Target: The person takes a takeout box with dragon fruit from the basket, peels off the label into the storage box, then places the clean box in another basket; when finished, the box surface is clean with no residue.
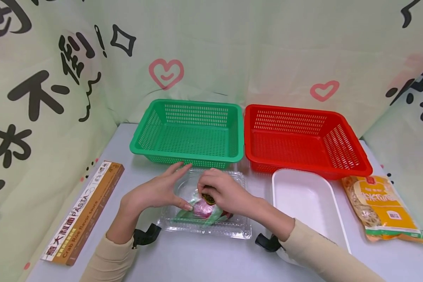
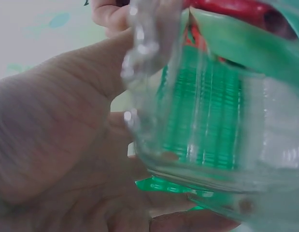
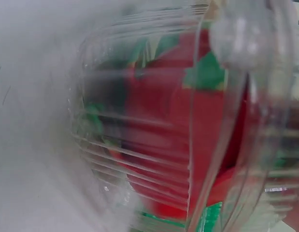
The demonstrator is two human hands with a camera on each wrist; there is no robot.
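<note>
I have the right hand curled round a dark, gold-marked piece at the packet, while the left hand spreads wide, thumb tip beside the pink-and-green wrap. The packet lies within the outline of the clear box; the right wrist view shows red and green behind ridged plastic, though I can't tell how the lid sits. I judge the step in hand to be settling the contents — the next move probably calls for a light right-hand release with the left steadying the box. Beyond it, the green basket and red basket show bare mesh floors. The white tray stands to the right — its visible floor is bare too.
</note>
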